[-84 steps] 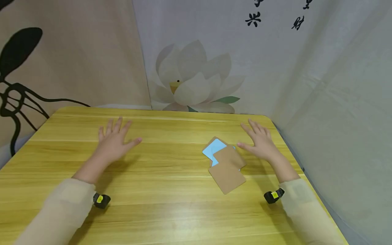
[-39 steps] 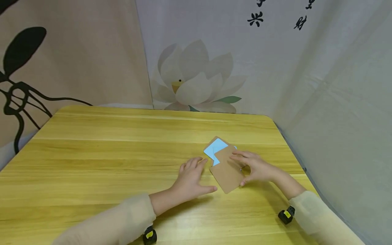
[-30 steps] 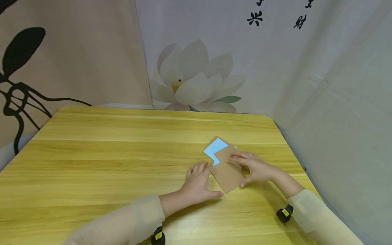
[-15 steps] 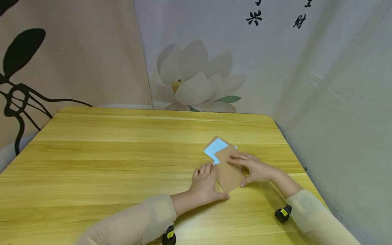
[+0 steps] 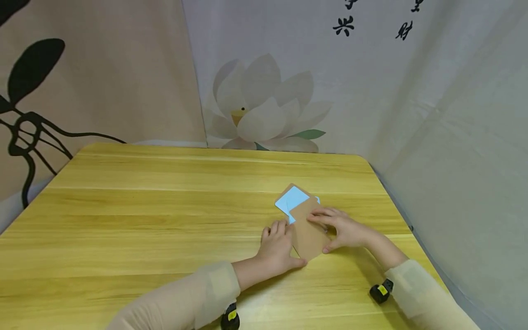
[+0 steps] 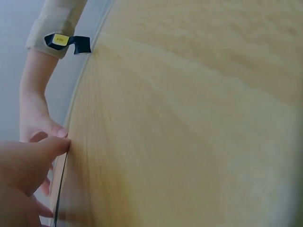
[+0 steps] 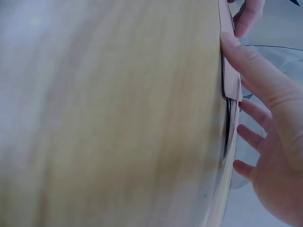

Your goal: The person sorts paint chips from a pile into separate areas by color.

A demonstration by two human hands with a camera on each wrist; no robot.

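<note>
Several thin square cards lie overlapping on the wooden table, right of centre in the head view. A plain brown card is in front, and a light blue card face shows behind it with brown edges around it. My left hand holds the front card's left side, fingers along the edge and thumb at the near corner. My right hand holds the opposite side, thumb at the right corner and fingertips on the brown surface. In the right wrist view the card edge stands slightly off the tabletop, under the right thumb.
The yellow wooden table extends widely to the left of the cards. A pale cloth backdrop with a printed lotus hangs behind it. Black camera bands sit at both wrists, including the right wrist camera.
My hands came down from above the table's two sides to the cards. The left hand then slid right against the front card. Brown cards have shifted slightly over the blue.
</note>
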